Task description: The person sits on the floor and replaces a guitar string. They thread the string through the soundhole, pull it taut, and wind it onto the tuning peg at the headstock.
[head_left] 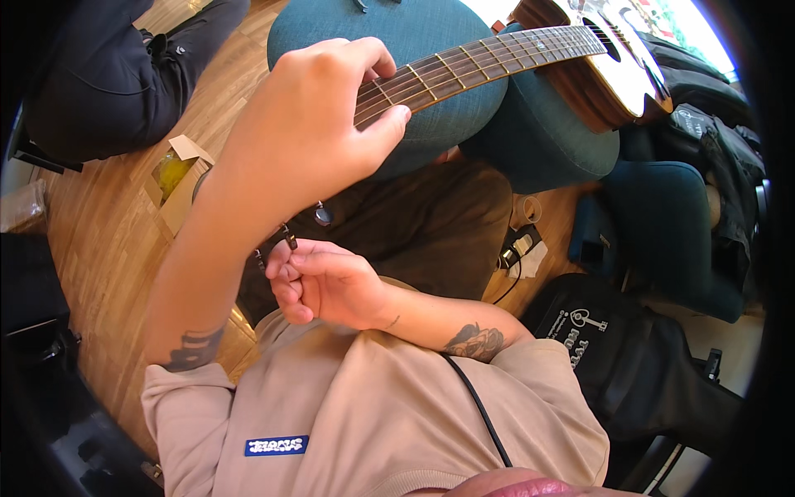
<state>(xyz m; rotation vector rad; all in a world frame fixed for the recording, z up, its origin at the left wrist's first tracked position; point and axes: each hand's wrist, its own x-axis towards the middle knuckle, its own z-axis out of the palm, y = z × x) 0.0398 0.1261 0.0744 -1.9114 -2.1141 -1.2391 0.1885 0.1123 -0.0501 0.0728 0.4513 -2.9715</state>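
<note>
An acoustic guitar (650,62) lies with its pale-topped body at the upper right, across teal upholstered stools, and its dark fretted neck (464,66) stretches toward me. My left hand (319,108) curls over the near end of the neck, fingers bent onto the strings and thumb along the near edge. Beyond the wrist, my left forearm hides most of the headstock. Below that forearm a silver tuning peg (322,214) and darker pegs stick out. My right hand (327,286) is closed, thumb and fingertips pinched at a dark tuning peg (289,237); the exact contact is partly hidden.
Teal stools (373,25) support the guitar. A teal chair (671,232) and a black guitar case (613,364) stand at the right. An open cardboard box (178,182) lies on the wood floor at left, near another person's dark-clothed leg (99,83). A black cable crosses my shirt.
</note>
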